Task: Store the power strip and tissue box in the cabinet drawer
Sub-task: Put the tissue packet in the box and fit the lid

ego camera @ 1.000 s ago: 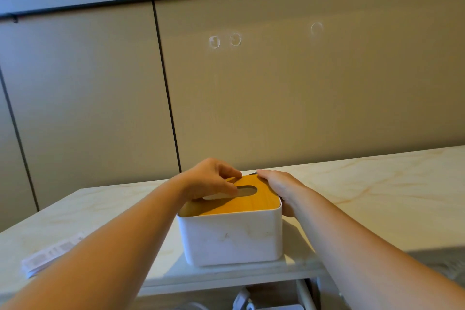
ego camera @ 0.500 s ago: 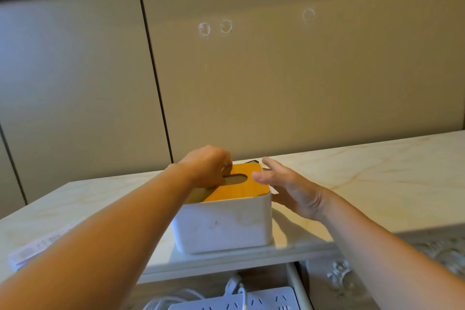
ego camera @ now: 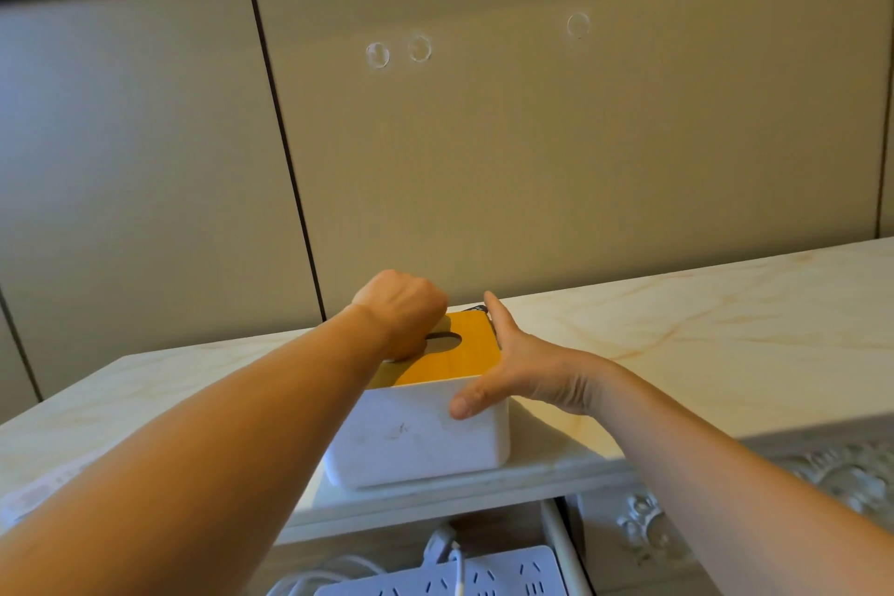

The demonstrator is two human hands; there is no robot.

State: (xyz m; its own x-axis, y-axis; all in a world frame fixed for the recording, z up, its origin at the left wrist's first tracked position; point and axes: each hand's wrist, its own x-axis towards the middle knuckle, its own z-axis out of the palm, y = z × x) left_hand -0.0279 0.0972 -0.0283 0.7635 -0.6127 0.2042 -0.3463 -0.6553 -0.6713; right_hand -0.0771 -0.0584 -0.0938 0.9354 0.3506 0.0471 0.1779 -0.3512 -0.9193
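Note:
The white tissue box with a wooden lid stands on the marble cabinet top near its front edge. My left hand is curled on the lid, its fingers hooked down into the oval slot. My right hand clasps the box's right side, thumb on the front face and fingers along the far right edge. Below, the white power strip and its cable lie inside the open drawer.
A beige panelled wall rises directly behind the cabinet. A flat paper packet lies blurred at the left edge of the top. A carved white cabinet front sits right of the drawer.
My right hand moved from beside the lid onto the box's right side, with the thumb now on the front. The view tilted down, so more of the drawer and power strip shows.

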